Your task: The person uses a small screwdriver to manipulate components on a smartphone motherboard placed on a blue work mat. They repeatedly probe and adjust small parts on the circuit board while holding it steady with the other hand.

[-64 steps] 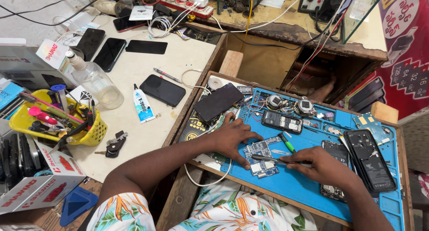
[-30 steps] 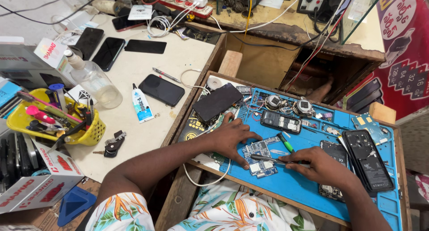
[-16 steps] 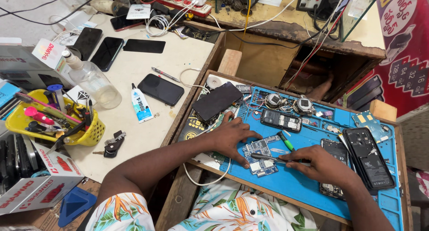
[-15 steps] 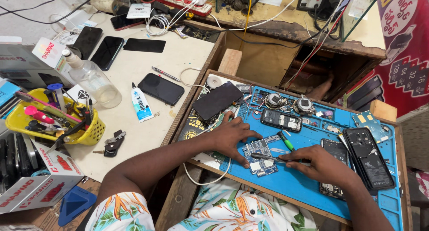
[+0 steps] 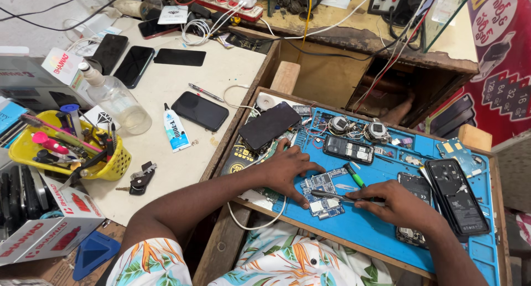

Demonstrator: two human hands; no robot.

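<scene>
A small blue circuit board [image 5: 322, 192] lies on the blue work mat [image 5: 365, 231]. My left hand [image 5: 287, 170] presses flat beside the board, fingers spread, thumb and forefinger steadying its left edge. My right hand [image 5: 398, 204] grips a thin metal tool [image 5: 332, 195] whose tip rests on the board. A green-handled screwdriver [image 5: 354, 174] lies just past my right hand's fingers.
Opened phones [image 5: 458, 196] lie at the mat's right, a small keypad phone [image 5: 348, 150] and a black phone [image 5: 269, 126] further back. On the white table are a glue tube [image 5: 175, 131], a clear bottle [image 5: 117, 101], a yellow tool basket [image 5: 66, 148] and several phones [image 5: 200, 111].
Both hands stay on the board; the tool tip shifts only slightly. The view has drifted a little.
</scene>
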